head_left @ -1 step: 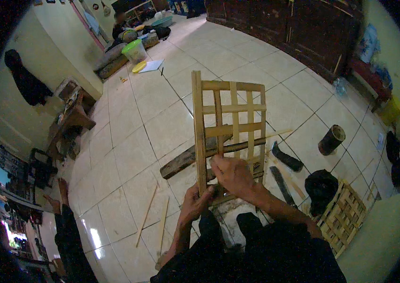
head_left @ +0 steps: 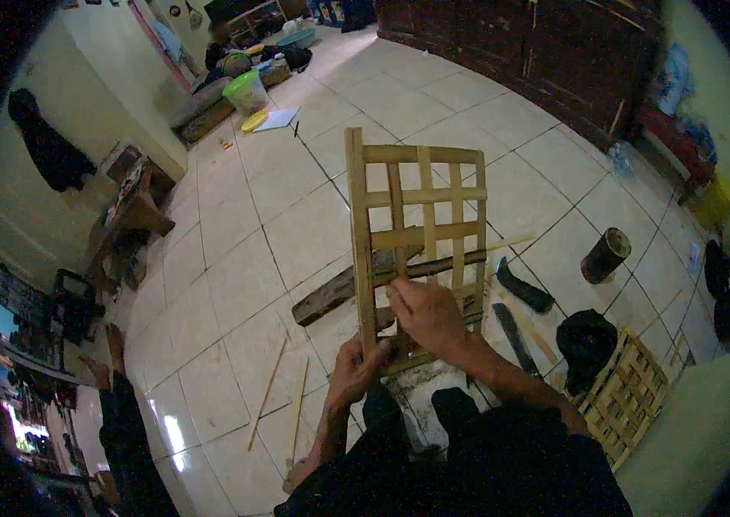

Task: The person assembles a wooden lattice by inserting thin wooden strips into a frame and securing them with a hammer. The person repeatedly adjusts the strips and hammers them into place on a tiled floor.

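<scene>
A bamboo lattice frame (head_left: 425, 196) stands upright before me, with flat strips woven across each other and a thick post (head_left: 354, 207) along its left side. My left hand (head_left: 353, 370) is closed round the lower end of that post. Higher up and to the right, my right hand (head_left: 428, 317) has its fingers bent and pinched on the lower part of a brown vertical bamboo strip (head_left: 395, 194) in the lattice. The right hand covers the strip's lower end. A dark rough wood block (head_left: 322, 297) lies on the floor behind the frame.
Right of the frame lie a curved dark sheath-like piece (head_left: 524, 289), a long dark blade (head_left: 516, 340), a cut log (head_left: 605, 255), a black bundle (head_left: 585, 349) and a woven bamboo panel (head_left: 628, 396). Thin bamboo sticks (head_left: 268, 392) lie at left. A person sits far back.
The frame's top has tipped slightly to the left. My right hand has shifted a little, still at the brown strip; my left hand keeps its hold.
</scene>
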Demonstrator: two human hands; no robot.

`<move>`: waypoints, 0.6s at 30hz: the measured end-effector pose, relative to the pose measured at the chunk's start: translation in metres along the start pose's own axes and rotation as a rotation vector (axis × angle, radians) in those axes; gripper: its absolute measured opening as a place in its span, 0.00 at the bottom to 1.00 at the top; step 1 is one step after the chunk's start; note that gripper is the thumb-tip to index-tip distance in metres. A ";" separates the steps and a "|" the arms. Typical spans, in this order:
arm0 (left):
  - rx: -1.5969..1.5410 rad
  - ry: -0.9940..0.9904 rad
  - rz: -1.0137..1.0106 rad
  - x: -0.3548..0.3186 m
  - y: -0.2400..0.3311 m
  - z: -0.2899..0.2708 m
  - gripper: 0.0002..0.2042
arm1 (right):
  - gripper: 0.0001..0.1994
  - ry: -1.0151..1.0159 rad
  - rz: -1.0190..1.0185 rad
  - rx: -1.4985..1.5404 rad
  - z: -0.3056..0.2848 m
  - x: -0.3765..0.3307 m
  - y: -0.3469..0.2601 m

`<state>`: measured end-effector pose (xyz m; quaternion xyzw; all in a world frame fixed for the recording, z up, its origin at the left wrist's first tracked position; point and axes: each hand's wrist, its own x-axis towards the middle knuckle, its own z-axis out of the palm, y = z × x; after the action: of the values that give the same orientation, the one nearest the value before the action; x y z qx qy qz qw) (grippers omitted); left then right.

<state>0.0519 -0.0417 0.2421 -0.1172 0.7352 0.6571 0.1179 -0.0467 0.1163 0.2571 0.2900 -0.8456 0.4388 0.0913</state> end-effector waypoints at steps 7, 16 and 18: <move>-0.107 0.062 0.010 0.004 -0.007 0.004 0.17 | 0.13 0.091 0.068 0.280 -0.006 0.007 -0.016; 0.040 0.137 0.187 0.020 -0.029 0.014 0.17 | 0.18 -0.133 0.241 0.087 -0.009 0.022 -0.026; 0.115 0.140 0.181 0.020 -0.031 0.011 0.17 | 0.18 -0.086 0.184 0.172 -0.002 0.022 -0.017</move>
<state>0.0428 -0.0344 0.2054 -0.0887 0.7858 0.6120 0.0131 -0.0553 0.1009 0.2790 0.2364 -0.8311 0.5033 -0.0111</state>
